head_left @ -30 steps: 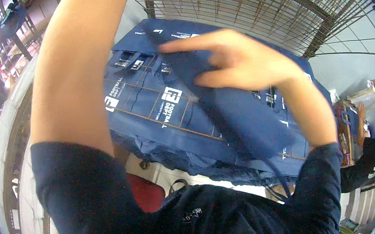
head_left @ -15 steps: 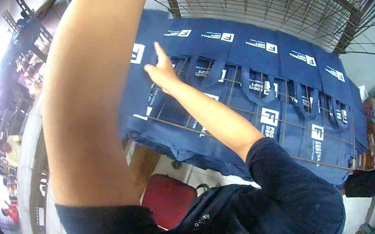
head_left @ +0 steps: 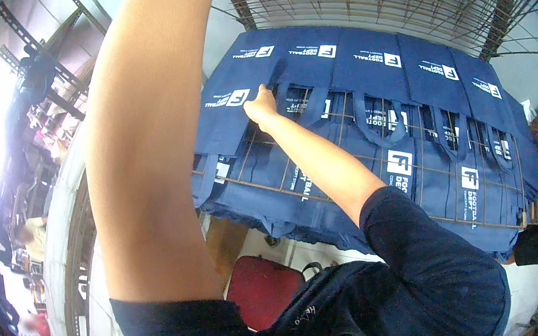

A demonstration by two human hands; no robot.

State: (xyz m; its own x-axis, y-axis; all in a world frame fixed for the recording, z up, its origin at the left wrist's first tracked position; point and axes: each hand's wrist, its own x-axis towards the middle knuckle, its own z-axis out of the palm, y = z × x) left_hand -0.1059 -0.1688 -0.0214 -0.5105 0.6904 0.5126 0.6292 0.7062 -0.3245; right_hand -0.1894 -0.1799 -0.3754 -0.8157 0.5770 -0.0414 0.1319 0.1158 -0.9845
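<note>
- The white-printed navy fabric bag [head_left: 221, 128] now lies flatter, at the rusty wire rack's [head_left: 285, 190] left edge.
- Bare right hand [head_left: 261, 108] at its side, grip unclear.
- Left hand out of view.

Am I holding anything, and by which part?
Right hand is at the edge of a navy bag, grip unclear; left hand is out of view.
</note>
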